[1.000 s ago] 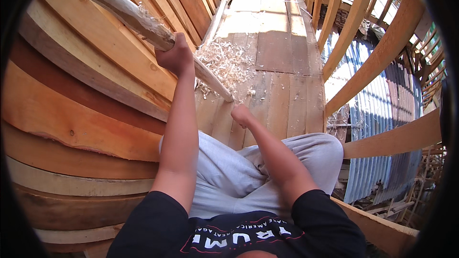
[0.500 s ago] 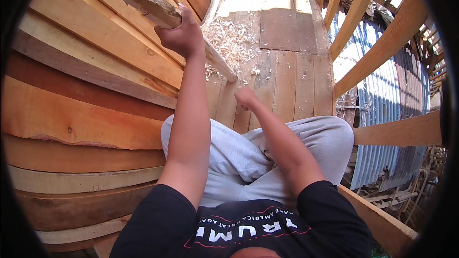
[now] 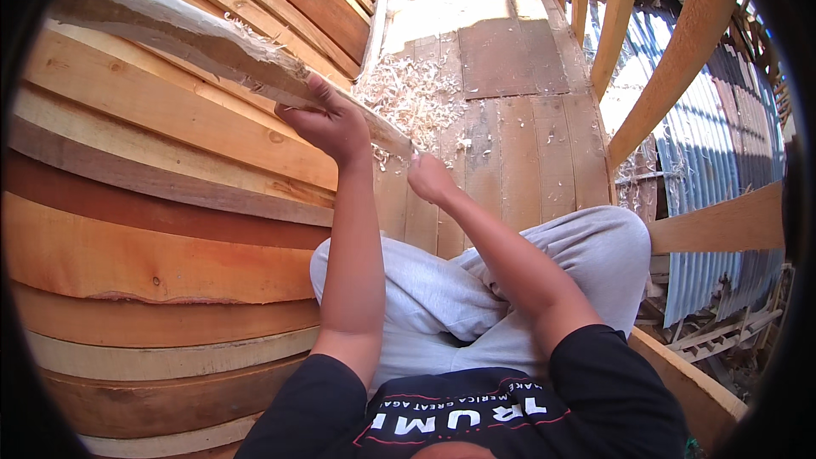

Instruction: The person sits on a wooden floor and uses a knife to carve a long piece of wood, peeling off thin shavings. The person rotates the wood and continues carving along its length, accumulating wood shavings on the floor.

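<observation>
- Left hand (image 3: 327, 123): we clamp it on the rough wooden plank (image 3: 195, 42).
- Right hand (image 3: 429, 178) closes at the plank's lower end; what it holds we cannot tell.

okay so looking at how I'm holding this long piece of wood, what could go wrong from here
The wooden pole is rough and splintery where the left hand has its grip, so splinters are likely. The right hand holds only its lower tip, so the long upper end could swing or slip. Shavings on the floor planks may be slippery.
</observation>
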Available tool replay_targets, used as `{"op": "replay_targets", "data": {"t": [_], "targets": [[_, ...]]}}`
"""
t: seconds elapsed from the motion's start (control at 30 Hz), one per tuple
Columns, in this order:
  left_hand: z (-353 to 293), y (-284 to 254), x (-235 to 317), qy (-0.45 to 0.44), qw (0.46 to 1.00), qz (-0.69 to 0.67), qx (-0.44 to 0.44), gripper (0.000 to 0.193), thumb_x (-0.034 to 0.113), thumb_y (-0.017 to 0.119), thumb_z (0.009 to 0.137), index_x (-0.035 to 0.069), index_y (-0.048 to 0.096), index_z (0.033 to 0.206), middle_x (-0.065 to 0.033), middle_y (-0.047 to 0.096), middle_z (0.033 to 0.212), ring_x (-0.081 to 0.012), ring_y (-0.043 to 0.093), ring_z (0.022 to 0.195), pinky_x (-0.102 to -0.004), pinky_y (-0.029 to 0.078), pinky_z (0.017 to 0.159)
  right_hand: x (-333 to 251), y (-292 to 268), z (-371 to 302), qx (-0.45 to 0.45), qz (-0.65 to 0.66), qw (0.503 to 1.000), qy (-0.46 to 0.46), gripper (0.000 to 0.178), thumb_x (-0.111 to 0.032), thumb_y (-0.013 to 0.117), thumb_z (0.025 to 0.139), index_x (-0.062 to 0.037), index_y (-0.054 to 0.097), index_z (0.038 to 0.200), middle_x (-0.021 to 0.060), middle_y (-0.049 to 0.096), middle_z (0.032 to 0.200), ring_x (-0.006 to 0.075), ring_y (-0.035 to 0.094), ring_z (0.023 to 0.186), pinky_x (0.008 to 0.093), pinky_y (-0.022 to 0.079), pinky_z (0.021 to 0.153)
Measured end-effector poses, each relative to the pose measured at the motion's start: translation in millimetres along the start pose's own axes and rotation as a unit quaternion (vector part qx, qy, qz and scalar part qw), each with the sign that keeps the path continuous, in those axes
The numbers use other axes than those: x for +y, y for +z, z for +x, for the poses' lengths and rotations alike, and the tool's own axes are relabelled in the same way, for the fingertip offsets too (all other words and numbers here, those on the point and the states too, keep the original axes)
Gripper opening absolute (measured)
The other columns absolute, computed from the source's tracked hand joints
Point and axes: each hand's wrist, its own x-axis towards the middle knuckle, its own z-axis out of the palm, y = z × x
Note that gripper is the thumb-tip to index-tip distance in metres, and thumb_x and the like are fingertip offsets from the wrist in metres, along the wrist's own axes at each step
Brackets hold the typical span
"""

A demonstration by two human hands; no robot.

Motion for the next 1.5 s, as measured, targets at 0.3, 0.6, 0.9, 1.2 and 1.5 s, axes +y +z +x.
{"op": "replay_targets", "data": {"t": [0.3,0.6,0.9,1.2,1.5], "targets": [[14.2,-49.9,20.4,-0.171,0.976,-0.133,-0.032,0.026,0.011,0.071,0.085,-0.006,0.060,0.101,-0.0121,0.063,0.099,-0.0168,0.061,0.089,-0.0307,0.050,0.081,-3.3,3.5,4.6,-0.060,0.048,0.996,-0.050,0.048,-0.031,0.032,0.102,0.0056,0.059,0.086,0.0333,0.060,0.084,0.0482,0.059,0.083,0.0530,0.044,0.076],[9.3,-62.5,-7.2,-0.240,0.940,-0.244,-0.012,0.015,0.002,0.064,0.083,-0.001,0.055,0.095,-0.0110,0.059,0.076,-0.0181,0.058,0.065,-0.0393,0.054,0.067,-40.4,-4.1,-10.4,-0.050,-0.025,0.998,-0.030,0.044,-0.029,0.036,0.101,0.0065,0.060,0.091,0.0319,0.062,0.088,0.0481,0.060,0.088,0.0523,0.045,0.080],[13.9,-64.9,-9.8,-0.233,0.921,-0.300,-0.086,0.017,0.001,0.064,0.083,0.003,0.051,0.094,-0.0074,0.055,0.073,-0.0176,0.058,0.066,-0.0374,0.054,0.070,-51.1,-22.6,-4.1,-0.092,-0.081,0.992,-0.025,0.047,-0.028,0.036,0.099,0.0105,0.063,0.094,0.0336,0.063,0.091,0.0488,0.061,0.091,0.0518,0.047,0.086],[18.4,-73.6,-29.1,-0.245,0.896,-0.341,-0.143,0.021,0.004,0.064,0.083,0.006,0.050,0.098,-0.0052,0.053,0.074,-0.0170,0.055,0.069,-0.0396,0.053,0.074,-1.3,-13.6,8.9,-0.143,-0.071,0.981,0.110,0.049,-0.029,0.037,0.099,0.0119,0.063,0.095,0.0343,0.063,0.094,0.0483,0.060,0.097,0.0515,0.046,0.087],[24.2,-64.4,-34.5,-0.279,0.878,-0.372,-0.117,0.019,0.004,0.064,0.082,0.007,0.052,0.096,-0.0052,0.053,0.074,-0.0164,0.055,0.068,-0.0393,0.053,0.073,44.9,-4.6,12.7,-0.070,-0.091,0.986,0.119,0.053,-0.031,0.035,0.101,0.0141,0.060,0.089,0.0332,0.062,0.082,0.0486,0.062,0.082,0.0518,0.047,0.082]]}}
